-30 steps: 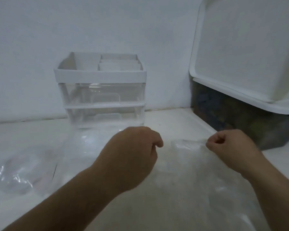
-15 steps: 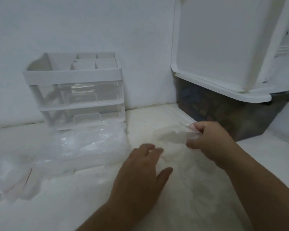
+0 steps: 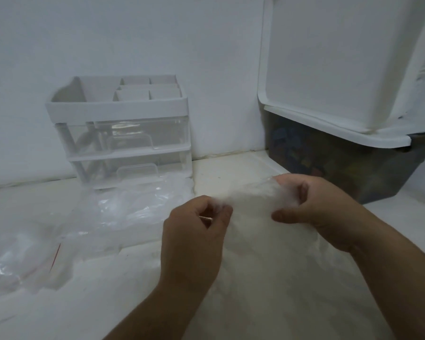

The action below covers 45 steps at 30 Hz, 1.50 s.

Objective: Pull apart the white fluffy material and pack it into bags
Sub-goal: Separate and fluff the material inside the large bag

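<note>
Left hand (image 3: pixel 196 229) now curled, pinching the white fluffy material (image 3: pixel 250 200) at its left edge, where we saw it flat a moment ago | right hand (image 3: pixel 314 207) still grips the right edge | tuft lifted between our hands, rest spread on the table (image 3: pixel 221 168) | clear plastic bags (image 3: pixel 133 204) lie left, before the drawer organizer (image 3: pixel 123 133)

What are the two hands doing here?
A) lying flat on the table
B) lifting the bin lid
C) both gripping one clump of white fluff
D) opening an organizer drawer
C: the left hand and the right hand each grip a side of the white fluff stretched between them.
</note>
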{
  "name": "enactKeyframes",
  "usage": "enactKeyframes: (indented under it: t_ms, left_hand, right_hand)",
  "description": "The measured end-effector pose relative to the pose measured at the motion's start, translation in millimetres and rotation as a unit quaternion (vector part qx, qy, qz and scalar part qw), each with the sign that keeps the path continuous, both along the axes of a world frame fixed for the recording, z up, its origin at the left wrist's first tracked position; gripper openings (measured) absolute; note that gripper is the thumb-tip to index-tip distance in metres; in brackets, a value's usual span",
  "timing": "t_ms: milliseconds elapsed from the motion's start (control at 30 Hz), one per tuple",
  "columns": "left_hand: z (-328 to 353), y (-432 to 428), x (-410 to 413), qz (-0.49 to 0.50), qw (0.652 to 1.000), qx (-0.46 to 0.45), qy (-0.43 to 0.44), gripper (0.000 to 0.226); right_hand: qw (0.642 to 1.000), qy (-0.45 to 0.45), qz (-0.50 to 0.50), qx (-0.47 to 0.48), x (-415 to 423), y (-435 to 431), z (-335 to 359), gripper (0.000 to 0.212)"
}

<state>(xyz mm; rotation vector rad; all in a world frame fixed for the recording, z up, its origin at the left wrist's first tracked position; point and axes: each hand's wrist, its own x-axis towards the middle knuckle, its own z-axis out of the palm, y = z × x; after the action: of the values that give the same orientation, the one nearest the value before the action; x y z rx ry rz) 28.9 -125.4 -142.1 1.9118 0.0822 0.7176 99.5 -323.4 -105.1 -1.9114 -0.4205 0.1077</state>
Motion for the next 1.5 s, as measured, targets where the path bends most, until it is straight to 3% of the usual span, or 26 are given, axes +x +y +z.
enactKeyframes:
  t_ms: [100,200,500,567,700,767,867,900,967,1100,1233,1367,1400,1500]
  left_hand:
    - [-1.7,3.2,2.8,0.030,0.999,-0.003,0.012,0.011]
    - [-1.2,4.6,3.1,0.057,0.998,0.004,-0.002,0.019]
    - [4.3,5.2,1.5,0.054,0.996,0.045,-0.055,0.022]
    - [5.1,6.4,2.3,0.036,0.997,0.035,-0.053,0.023]
    - [5.7,9.2,5.1,-0.020,0.997,0.043,-0.067,0.020]
    - [7.0,9.3,4.5,-0.034,0.992,0.074,-0.093,0.018]
    - [8.8,7.6,0.9,-0.040,0.984,0.114,-0.130,0.012]
    - [9.1,7.2,-0.3,-0.040,0.984,0.113,-0.131,0.010]
    - [10.7,5.6,-2.1,-0.054,0.988,0.086,-0.115,0.007]
    - [11.8,6.1,-2.5,-0.105,0.992,0.039,-0.053,0.042]
    - [7.3,10.1,2.3,-0.098,0.988,0.084,-0.086,0.017]
    - [9.3,13.5,2.8,-0.064,0.987,0.098,-0.112,0.026]
    - [10.2,13.9,2.5,-0.053,0.985,0.114,-0.122,0.029]
    - [9.6,13.5,2.7,-0.027,0.974,0.168,-0.148,0.039]
  right_hand:
    - [0.998,0.015,0.014,0.065,1.7,0.6,-2.7,0.036]
    - [0.995,0.020,-0.007,0.098,4.7,1.3,-5.3,0.018]
    - [0.992,0.003,-0.057,0.111,8.2,0.4,-9.8,0.012]
    - [0.996,-0.012,-0.058,0.062,7.4,0.2,-9.0,0.025]
    - [0.994,-0.077,-0.043,-0.072,3.9,0.4,-4.3,0.077]
    - [0.991,-0.101,-0.023,-0.088,1.2,0.9,-2.4,0.070]
    - [0.987,-0.152,-0.027,-0.049,-2.2,4.1,1.4,0.027]
    - [0.987,-0.158,-0.027,-0.014,-2.8,5.3,2.1,0.023]
    - [0.986,-0.158,-0.019,0.055,-3.3,5.9,2.9,0.026]
    - [0.978,-0.194,0.017,0.073,-5.8,6.8,6.3,0.024]
    - [0.979,-0.200,0.000,0.028,-12.5,9.9,9.8,0.041]
    - [0.996,-0.087,0.007,0.018,-8.8,-0.5,9.5,0.070]
    - [0.997,-0.066,0.020,0.025,-7.6,-1.9,9.1,0.065]
    - [0.995,-0.091,0.033,0.028,-9.7,2.3,11.5,0.023]
